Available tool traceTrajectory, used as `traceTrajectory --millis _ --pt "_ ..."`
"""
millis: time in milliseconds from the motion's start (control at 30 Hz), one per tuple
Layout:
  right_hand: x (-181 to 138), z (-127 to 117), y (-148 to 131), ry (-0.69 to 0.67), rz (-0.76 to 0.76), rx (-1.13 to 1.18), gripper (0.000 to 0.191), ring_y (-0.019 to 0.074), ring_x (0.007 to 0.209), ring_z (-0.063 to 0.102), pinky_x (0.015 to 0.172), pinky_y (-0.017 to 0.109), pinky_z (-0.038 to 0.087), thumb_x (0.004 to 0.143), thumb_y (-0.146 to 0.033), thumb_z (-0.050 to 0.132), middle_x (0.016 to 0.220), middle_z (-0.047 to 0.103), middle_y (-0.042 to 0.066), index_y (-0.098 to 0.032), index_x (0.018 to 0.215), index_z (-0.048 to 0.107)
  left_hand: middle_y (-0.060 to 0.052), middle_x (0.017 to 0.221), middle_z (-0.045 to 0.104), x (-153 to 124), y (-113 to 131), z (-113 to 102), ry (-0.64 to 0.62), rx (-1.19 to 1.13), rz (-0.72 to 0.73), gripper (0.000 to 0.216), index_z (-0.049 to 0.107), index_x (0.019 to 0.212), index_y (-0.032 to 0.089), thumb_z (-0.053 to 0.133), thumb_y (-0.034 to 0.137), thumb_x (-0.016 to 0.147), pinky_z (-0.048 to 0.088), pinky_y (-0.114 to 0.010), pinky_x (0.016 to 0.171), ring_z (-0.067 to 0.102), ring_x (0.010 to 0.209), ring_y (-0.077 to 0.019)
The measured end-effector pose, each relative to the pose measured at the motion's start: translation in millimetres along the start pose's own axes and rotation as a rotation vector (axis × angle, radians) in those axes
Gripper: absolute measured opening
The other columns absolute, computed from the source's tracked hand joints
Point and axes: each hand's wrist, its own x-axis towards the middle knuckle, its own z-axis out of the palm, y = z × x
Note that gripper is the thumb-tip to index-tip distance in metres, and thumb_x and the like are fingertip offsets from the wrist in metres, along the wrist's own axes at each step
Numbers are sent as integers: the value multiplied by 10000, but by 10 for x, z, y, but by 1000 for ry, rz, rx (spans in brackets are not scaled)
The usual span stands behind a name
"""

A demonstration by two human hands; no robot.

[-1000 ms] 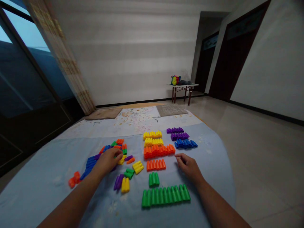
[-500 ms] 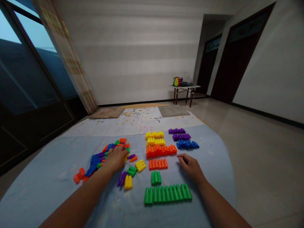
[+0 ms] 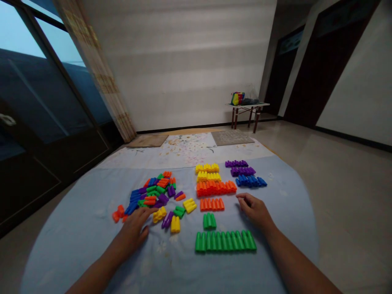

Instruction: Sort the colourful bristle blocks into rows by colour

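The person's bare left forearm (image 3: 99,267) slants in from seven o'clock; the left hand (image 3: 131,230) lies palm down, index finger (image 3: 149,211) stretched toward two o'clock, thumb (image 3: 143,233) held apart. From five o'clock comes the right forearm (image 3: 295,259), the right hand (image 3: 255,210) loosely curled toward ten o'clock.

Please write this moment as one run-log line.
left hand: at yellow pieces, beside mixed pile | right hand: near orange stack, nothing visibly held | green row: nearest camera
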Motion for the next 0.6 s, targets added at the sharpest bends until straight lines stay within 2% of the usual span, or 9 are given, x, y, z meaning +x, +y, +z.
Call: traceTrajectory --millis 100,167,233,400,500,600 --pt "-7 -10 -21 4 0 -3 420 167 569 564 593 273 426 817 -443 445 637 650 37 -130 970 678 -114 1150 580 -87 3 -55 31 -44 -161 446 527 1180 185 413 269 758 440 -405 930 552 1029 -233" --pt "-8 -11 -30 10 -12 -9 414 167 578 567 599 273 424 815 -439 446 654 655 43 -129 960 679 -122 1070 599 -72 43 -61 71 -91 -273 465 523 1163 148 399 394 789 476 -389 841 578 904 -225" --pt "-5 -10 -35 7 -17 -13 411 165 575 564 590 270 419 815 -432 442 653 652 41 -127 956 677 -124 1058 599 -23 86 -26 84 -129 -321 534 537 1135 138 404 517 783 482 -377 806 580 859 -221" --pt "6 -5 -44 18 -22 -21 398 159 558 553 567 262 406 811 -411 432 624 635 29 -126 933 682 -119 1104 608 137 107 93 -22 -139 -288 580 583 1102 158 484 582 719 460 -369 850 580 937 -244" --pt "12 -1 -44 29 -18 -8 391 155 546 549 560 258 406 809 -402 434 601 623 21 -126 926 685 -101 1072 632 214 62 79 -83 -149 -256 552 600 1075 163 524 546 685 461 -361 827 585 905 -244" --pt "12 -1 -40 38 -27 27 372 152 545 547 553 254 406 804 -387 450 608 624 19 -127 924 687 -78 1000 650 248 16 32 -125 -173 -283 538 607 1018 166 574 534 628 471 -349 785 591 859 -241"
